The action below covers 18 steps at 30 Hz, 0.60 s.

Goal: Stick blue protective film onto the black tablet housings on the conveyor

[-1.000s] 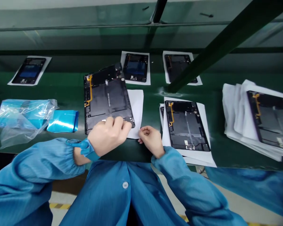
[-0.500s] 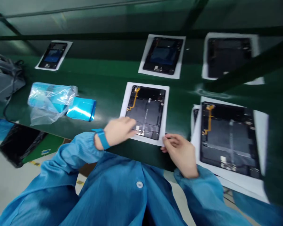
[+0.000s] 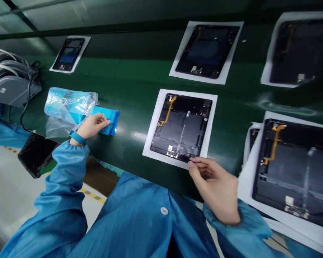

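Observation:
My left hand [image 3: 93, 125] rests on a stack of shiny blue film sheets [image 3: 113, 120], its thumb and fingers pinched together at the top sheet. The stack sticks out of a clear plastic bag [image 3: 70, 105]. In front of me an opened tablet [image 3: 181, 125] lies on a white sheet [image 3: 151, 143], its dark inner parts and an orange flex cable facing up. At the tablet's lower right corner is my right hand [image 3: 214, 184], thumb and fingertips closed together. Something small and dark shows at those fingertips, but I cannot make out what it is.
Other opened tablets lie on white sheets: one far left [image 3: 69, 53], one behind [image 3: 208, 50], one back right [image 3: 301, 53]. Overlapping units [image 3: 293, 168] sit at my right. Grey devices with cables [image 3: 13, 84] stand left. A black bag [image 3: 36, 154] hangs below the bench edge.
My left hand has moved left from the tablet's lower left corner to the blue film sheets. My right hand stays by the tablet's lower right corner. The view has shifted.

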### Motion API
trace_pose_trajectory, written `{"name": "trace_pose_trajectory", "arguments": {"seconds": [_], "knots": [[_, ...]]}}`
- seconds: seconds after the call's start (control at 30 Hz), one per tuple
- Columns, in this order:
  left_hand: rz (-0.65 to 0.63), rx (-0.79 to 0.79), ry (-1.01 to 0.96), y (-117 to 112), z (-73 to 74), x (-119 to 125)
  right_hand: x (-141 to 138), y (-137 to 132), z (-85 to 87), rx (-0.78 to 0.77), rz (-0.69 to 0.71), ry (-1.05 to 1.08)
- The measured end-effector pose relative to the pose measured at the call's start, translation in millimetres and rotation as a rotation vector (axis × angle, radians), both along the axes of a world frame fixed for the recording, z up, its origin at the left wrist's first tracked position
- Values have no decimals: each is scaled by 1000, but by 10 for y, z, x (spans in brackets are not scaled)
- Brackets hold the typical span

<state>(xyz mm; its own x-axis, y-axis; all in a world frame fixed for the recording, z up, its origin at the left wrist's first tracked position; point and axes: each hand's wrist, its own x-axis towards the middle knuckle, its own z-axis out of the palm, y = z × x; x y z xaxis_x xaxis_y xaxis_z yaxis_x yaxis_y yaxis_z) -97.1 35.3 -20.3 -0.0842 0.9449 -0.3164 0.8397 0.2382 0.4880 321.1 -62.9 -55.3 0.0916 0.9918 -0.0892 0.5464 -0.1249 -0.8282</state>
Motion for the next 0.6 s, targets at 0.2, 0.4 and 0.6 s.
{"name": "trace_pose_trajectory", "arguments": {"seconds": [0.2, 0.4, 0.6], "knots": [[-12, 216, 77, -316, 421, 315, -637, 106, 138, -33, 255, 317], [-357, 81, -280, -628, 580, 1033, -1272, 298, 261, -107, 422, 647], [-516, 44, -440, -567, 349, 1168, -1145, 188, 178, -184, 370, 770]]}}
